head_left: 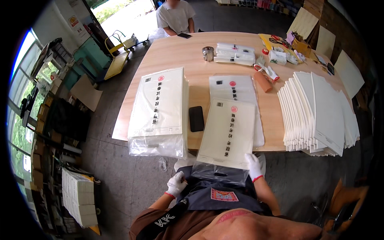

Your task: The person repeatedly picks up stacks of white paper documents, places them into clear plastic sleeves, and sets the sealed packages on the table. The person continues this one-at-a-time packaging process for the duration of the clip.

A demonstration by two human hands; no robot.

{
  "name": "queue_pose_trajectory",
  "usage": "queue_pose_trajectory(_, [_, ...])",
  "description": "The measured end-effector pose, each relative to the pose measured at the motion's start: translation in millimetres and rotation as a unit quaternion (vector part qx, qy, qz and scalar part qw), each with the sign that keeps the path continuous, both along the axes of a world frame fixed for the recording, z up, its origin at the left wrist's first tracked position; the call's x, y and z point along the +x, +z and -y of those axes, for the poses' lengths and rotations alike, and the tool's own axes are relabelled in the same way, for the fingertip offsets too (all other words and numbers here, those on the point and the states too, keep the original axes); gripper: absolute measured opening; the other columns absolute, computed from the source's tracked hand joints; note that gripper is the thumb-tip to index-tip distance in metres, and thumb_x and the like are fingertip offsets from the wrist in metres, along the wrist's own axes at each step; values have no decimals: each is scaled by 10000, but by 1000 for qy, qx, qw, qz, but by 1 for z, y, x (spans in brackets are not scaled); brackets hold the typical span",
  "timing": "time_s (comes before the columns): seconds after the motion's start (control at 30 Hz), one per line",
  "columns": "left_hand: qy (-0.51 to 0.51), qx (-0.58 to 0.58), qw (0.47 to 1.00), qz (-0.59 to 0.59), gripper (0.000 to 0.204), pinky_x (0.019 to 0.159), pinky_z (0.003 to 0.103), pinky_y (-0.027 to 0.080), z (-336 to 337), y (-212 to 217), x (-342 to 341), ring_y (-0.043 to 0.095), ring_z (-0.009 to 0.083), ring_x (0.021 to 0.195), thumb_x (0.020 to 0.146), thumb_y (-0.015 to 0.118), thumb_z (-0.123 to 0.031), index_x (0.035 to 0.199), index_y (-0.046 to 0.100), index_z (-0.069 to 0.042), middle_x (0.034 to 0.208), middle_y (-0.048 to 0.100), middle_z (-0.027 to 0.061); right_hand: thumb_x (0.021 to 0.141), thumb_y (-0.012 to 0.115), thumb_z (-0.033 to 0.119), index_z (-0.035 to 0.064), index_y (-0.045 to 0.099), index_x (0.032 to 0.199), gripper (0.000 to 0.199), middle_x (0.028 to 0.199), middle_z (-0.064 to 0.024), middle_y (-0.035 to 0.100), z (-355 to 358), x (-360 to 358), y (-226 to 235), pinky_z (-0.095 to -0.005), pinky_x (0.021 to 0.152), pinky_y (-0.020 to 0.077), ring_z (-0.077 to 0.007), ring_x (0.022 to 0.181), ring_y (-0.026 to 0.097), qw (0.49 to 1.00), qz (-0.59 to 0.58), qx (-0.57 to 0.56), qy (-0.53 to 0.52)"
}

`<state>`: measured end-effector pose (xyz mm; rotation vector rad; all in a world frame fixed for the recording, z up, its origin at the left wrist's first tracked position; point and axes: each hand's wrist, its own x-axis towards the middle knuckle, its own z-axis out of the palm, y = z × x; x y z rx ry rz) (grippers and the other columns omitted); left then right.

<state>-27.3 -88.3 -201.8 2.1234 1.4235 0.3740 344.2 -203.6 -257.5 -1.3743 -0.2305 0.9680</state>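
A cream printed paper packet (227, 132) inside a clear plastic bag (238, 176) lies over the table's front edge; the bag's loose end, with a handle slot, hangs over my lap. My white-gloved right hand (253, 167) grips its lower right corner. To the left of that loose end, my gloved left hand (177, 184) is closed above my thigh; whether anything is in its fingers cannot be made out. Under the packet rests another bagged packet (216, 87). At the left stands a stack of bagged packets (158, 104), with a black phone (196, 119) beside it.
White folded paper sleeves (316, 116) are fanned out at the table's right. Farther back lie plastic bag bundles (235, 54), a metal cup (208, 53), an orange-brown roll (263, 82) and scissors (276, 39). A person (176, 18) sits across the table (168, 52). Yellow trolley (117, 66) stands left.
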Motion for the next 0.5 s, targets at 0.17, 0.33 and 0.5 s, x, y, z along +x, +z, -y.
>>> queue_pose_trajectory(0.17, [114,-233,904,341,317,622,336,497,-44,-41,61,632,223,706,847,647,-297,1020,607,-34,812,651,85,905,604,188,21,645,983,188,860,-35,660,14,16,23,-256,675,495,-111,726,606,988,-69,-20,134])
queue_pose_trajectory(0.33, [-48,-407,886,219,272,513,242,448,-63,37,116,557,105,552,924,597,-282,985,616,-17,700,610,14,897,624,331,73,635,907,259,672,-16,601,92,3,67,-233,447,421,-86,519,529,854,-46,-241,459])
queue_pose_trajectory(0.5, [-66,-294,907,295,209,476,258,414,-68,115,145,518,77,491,910,615,-249,833,600,-56,610,557,-17,959,496,369,12,491,1272,474,1175,-110,598,62,8,61,-331,825,487,-188,1002,591,970,-179,-19,163])
